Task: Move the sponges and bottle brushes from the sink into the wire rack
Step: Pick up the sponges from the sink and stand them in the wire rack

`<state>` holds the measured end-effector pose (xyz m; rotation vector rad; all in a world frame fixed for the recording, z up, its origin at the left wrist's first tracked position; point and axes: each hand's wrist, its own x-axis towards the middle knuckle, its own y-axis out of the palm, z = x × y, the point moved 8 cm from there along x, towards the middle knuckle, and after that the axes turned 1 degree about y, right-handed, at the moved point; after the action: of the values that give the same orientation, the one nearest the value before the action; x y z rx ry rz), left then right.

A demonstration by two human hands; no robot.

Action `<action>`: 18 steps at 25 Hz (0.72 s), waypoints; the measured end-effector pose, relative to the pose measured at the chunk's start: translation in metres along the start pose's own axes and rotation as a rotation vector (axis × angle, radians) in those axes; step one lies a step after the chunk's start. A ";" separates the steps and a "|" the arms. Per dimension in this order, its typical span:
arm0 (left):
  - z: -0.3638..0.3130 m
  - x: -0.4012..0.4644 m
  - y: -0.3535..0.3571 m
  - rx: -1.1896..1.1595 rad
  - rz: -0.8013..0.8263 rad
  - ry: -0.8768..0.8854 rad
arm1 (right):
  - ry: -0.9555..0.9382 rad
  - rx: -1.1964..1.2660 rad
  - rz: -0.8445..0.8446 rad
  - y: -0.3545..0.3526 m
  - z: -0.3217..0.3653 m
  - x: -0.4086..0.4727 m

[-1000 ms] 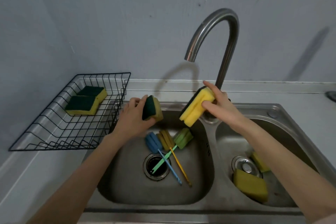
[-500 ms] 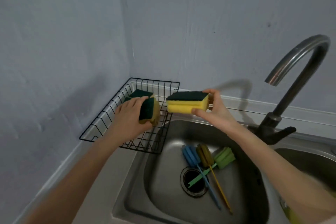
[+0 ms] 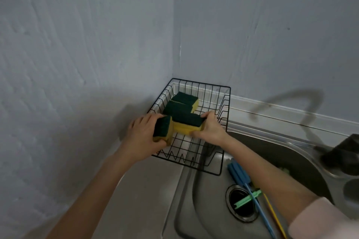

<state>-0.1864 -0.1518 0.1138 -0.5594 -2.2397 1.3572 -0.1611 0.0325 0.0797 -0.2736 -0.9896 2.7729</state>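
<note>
The faucet (image 3: 342, 153) is a dark blur cut off by the right edge. The right forearm covers the heads of two bottle brushes (image 3: 250, 199) (only the blue one shows its foam). The sink (image 3: 194, 209) runs off the bottom edge, its second basin out of view.

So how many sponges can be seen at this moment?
4. Two lie in the wire rack: back sponge, front sponge. The left hand grips one, the right hand another. Others may be hidden.
</note>
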 end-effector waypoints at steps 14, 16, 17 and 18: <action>0.013 0.014 0.025 -0.019 0.049 0.022 | 0.012 -0.093 -0.031 0.067 -0.007 0.053; 0.015 0.015 0.029 -0.025 0.063 0.018 | 0.040 -0.122 -0.051 0.069 -0.011 0.054; 0.016 0.015 0.031 -0.024 0.073 0.015 | 0.045 -0.144 -0.042 0.070 -0.012 0.054; 0.016 0.015 0.034 -0.021 0.086 0.015 | 0.046 -0.172 -0.016 0.072 -0.012 0.054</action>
<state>-0.2039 -0.1399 0.0798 -0.6780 -2.2436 1.3684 -0.2187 -0.0025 0.0187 -0.3507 -1.2141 2.6575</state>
